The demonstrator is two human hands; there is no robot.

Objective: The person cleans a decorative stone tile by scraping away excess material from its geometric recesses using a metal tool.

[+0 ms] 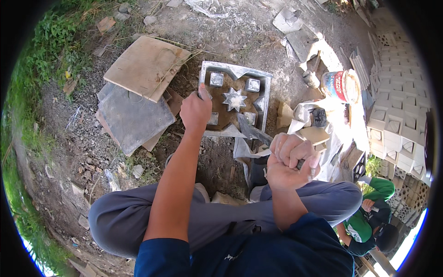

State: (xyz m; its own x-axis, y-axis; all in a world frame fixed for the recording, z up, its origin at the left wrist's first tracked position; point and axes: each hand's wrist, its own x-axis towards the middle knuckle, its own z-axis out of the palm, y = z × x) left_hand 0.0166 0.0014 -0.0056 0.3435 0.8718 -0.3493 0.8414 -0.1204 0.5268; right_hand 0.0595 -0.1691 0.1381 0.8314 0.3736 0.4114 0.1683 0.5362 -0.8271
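Note:
A square grey metal mould (266, 99) sits on the ground in front of me. Inside it stand a star-shaped block (235, 99) and several small square blocks at the corners, with brown sandy material between them. My left hand (196, 111) grips the mould's left wall, thumb up along the rim. Closed in a fist, my right hand (293, 161) holds a trowel, its handle mostly hidden by the fingers. The trowel's grey blade (254, 130) points up and left, over the mould's lower right corner.
Left of the mould lie stacked boards, a wooden one (145, 67) on top of grey slabs (136, 117). At right are a paint bucket (353, 87), a white sheet (339, 134) and stacked pale blocks (399, 111). Another person (367, 221) in green crouches at lower right.

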